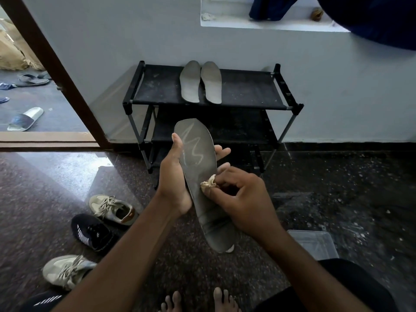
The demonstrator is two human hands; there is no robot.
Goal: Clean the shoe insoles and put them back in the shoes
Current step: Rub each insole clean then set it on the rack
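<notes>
My left hand (172,176) grips a dark grey insole (198,167) from its left edge, thumb on top and fingers behind; a pale zigzag streak crosses its upper part. My right hand (243,199) pinches a small beige cloth wad (208,184) against the insole's middle. Two grey insoles (200,83) lie side by side on the top shelf of the black shoe rack (245,91). On the floor at left sit two beige sneakers (112,209) (65,270) and a black sneaker (93,231); another black shoe (45,300) shows at the bottom left corner.
A clear plastic tub (315,243) stands on the dark floor by my right knee. My bare toes (198,302) show at the bottom edge. An open doorway at left leads to a floor with several sandals (26,118). A wall ledge (270,23) holds dark cloth.
</notes>
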